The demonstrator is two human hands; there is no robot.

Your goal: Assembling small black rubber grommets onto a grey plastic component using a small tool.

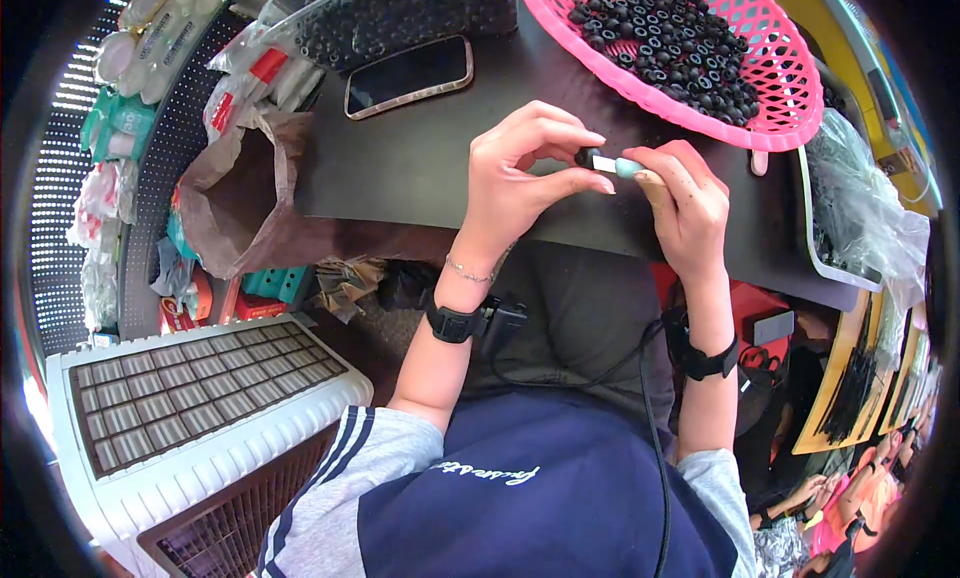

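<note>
Over the dark tabletop, my left hand (525,163) pinches a small round black part (586,158) between thumb and fingertips. My right hand (688,193) is closed on a small knife-like tool (628,168) with a light-blue handle and a flat pale blade. The blade's tip touches or nearly touches the black part; the exact contact is too small to tell. Just beyond my hands stands a pink lattice basket (797,128) holding many small black rings and round parts (665,53).
A phone (410,76) lies beside a clear bin (400,23) of black parts. A brown bag (235,203) hangs open at the table's left edge. A white-rimmed tray (808,213) with clear plastic (860,198) is at right. An air cooler (200,408) stands lower left; people (860,488) sit lower right.
</note>
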